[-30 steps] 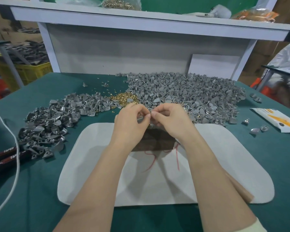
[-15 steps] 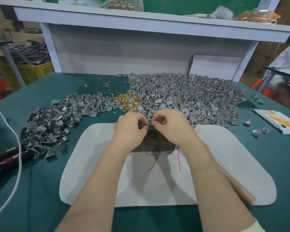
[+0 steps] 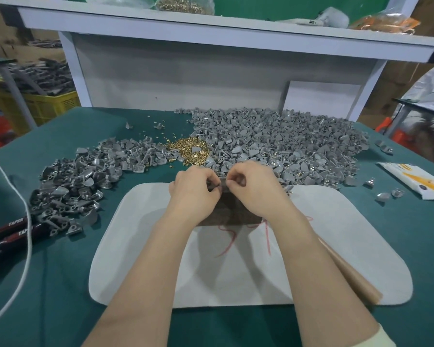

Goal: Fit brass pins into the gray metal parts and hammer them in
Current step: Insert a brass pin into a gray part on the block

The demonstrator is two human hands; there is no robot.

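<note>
Lowered toward the block (image 3: 232, 214), left hand (image 3: 194, 189) and right hand (image 3: 254, 186) pinch one gray part (image 3: 217, 187) between them.

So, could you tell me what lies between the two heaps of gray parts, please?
In the head view, a heap of brass pins sits between the left heap and the right heap.

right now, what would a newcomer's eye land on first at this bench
Probably the sprawling heap of gray metal parts across the far right of the green table, with a bright gold pile of brass pins at its left edge. Next, the left hand and right hand, which meet in the middle above a dark block on the white mat, pinching a small gray part between them.
</note>
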